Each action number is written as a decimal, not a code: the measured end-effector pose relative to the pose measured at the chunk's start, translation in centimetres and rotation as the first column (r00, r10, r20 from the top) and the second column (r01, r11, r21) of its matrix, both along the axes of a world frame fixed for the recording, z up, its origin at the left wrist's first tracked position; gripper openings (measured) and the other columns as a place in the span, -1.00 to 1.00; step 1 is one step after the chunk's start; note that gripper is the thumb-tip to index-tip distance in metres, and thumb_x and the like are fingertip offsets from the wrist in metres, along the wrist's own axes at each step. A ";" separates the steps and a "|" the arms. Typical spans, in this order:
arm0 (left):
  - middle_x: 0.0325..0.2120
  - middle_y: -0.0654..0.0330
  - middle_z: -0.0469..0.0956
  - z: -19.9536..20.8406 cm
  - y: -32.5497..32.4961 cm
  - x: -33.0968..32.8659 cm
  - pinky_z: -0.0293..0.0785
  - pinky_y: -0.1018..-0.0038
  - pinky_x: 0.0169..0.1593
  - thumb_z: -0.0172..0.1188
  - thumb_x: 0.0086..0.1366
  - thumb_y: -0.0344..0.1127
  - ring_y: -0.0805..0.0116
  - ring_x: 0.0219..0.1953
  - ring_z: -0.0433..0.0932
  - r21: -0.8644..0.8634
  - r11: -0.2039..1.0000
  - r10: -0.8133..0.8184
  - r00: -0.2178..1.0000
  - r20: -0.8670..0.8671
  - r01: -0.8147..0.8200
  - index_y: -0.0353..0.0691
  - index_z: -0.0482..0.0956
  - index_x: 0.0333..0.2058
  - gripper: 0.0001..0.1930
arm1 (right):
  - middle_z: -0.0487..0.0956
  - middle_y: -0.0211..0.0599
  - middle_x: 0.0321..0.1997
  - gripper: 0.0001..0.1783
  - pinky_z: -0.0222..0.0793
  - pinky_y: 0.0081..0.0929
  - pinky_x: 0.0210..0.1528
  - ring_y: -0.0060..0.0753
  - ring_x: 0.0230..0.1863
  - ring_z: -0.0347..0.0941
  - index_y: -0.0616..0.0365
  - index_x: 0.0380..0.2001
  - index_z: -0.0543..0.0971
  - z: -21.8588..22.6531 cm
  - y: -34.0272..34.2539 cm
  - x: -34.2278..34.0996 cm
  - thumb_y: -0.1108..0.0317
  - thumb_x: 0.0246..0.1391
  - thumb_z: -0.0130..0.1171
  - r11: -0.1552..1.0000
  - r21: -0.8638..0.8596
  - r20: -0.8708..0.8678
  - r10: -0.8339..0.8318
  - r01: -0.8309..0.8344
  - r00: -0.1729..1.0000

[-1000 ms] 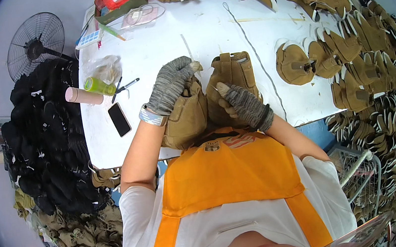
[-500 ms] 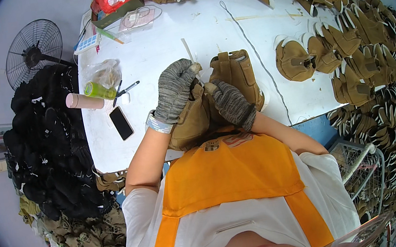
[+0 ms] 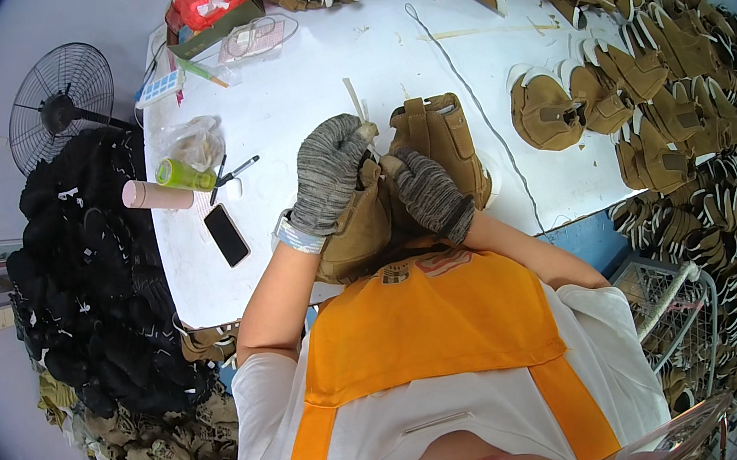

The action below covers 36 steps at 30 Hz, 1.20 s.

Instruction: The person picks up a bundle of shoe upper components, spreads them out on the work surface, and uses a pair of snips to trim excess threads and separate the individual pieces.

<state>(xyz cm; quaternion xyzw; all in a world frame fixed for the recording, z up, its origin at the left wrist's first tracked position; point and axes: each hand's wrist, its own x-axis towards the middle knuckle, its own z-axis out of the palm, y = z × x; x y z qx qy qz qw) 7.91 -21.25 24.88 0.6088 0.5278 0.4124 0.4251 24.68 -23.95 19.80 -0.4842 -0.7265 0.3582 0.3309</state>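
Both my hands wear grey knitted gloves. My left hand (image 3: 329, 175) is closed, thumb and fingers pinched on a narrow pale strip (image 3: 352, 94) whose free end sticks up past the fingertips. Beneath that hand is a brown boot (image 3: 353, 237), close against my apron and partly covered by the hand. My right hand (image 3: 431, 194) is closed too, its fingertips pinching at the boot's upper edge, close to the left fingertips. A second brown boot (image 3: 443, 127) with a back loop stands just beyond my right hand.
On the white table (image 3: 274, 75), a phone (image 3: 226, 235), pink flask (image 3: 156, 195), green bottle (image 3: 184, 172) and pens (image 3: 235, 170) lie to the left. A grey cord (image 3: 471, 91) crosses the table. Brown boot pieces (image 3: 549, 113) stand at right; black ones (image 3: 95, 275) are piled at left.
The view has shifted slightly. My hands keep the same hold, and the strip's upright end has dipped a little; nothing has been let go.
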 end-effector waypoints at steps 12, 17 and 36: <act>-0.54 0.13 0.53 0.8 -0.4 0.7 0.41 0.46 -0.30 0.21 0.25 -0.34 0.36 -0.48 0.45 0.025 1.000 0.008 1.000 -0.003 -0.008 -0.34 0.61 -0.37 -0.84 | 0.52 0.00 -0.17 -0.74 0.38 -0.26 -0.05 -0.05 -0.13 0.46 0.21 -0.15 0.49 -0.2 0.2 0.8 0.29 0.27 -0.12 0.982 0.144 0.123 0.105 -0.123 0.987; -0.52 0.12 0.54 1.2 -0.6 1.0 0.42 0.45 -0.33 0.22 0.24 -0.36 0.34 -0.47 0.47 0.184 0.982 0.006 0.981 -0.195 0.031 -0.34 0.60 -0.37 -0.86 | 0.51 -0.01 -0.13 -0.73 0.37 -0.25 -0.03 -0.07 -0.12 0.45 0.22 -0.13 0.49 0.1 0.9 0.7 0.30 0.25 -0.09 0.983 0.072 0.155 0.154 -0.167 0.976; -0.55 0.37 0.47 2.3 -1.1 1.2 0.32 0.61 -0.38 0.19 0.29 -0.20 0.58 -0.49 0.35 -0.079 0.988 0.142 0.981 0.135 -0.132 -0.28 0.63 -0.24 -0.75 | 0.54 -0.09 -0.23 -0.78 0.43 -0.36 -0.10 -0.11 -0.20 0.47 0.27 -0.14 0.48 0.3 1.3 4.6 0.46 0.16 0.00 0.797 0.551 0.371 0.033 -0.248 0.928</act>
